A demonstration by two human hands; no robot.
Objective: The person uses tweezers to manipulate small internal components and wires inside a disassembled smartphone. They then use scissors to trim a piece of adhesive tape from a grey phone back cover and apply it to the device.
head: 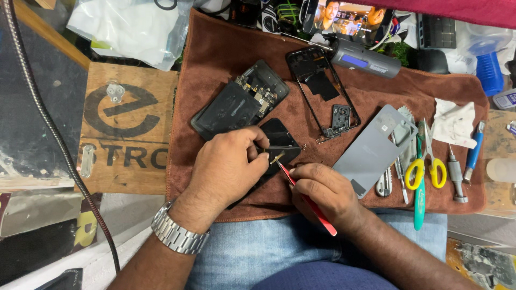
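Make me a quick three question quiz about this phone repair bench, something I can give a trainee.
1. True or false: the right hand holds a red tool whose tip points at a small part pinched in the left hand.
2. Which tool on the brown cloth has yellow handles? A) the scissors B) the grey electric screwdriver C) the blue-handled screwdriver
3. Fill in: the left wrist wears a metal ____.

Key: 1 true. 2 A. 3 wristwatch.
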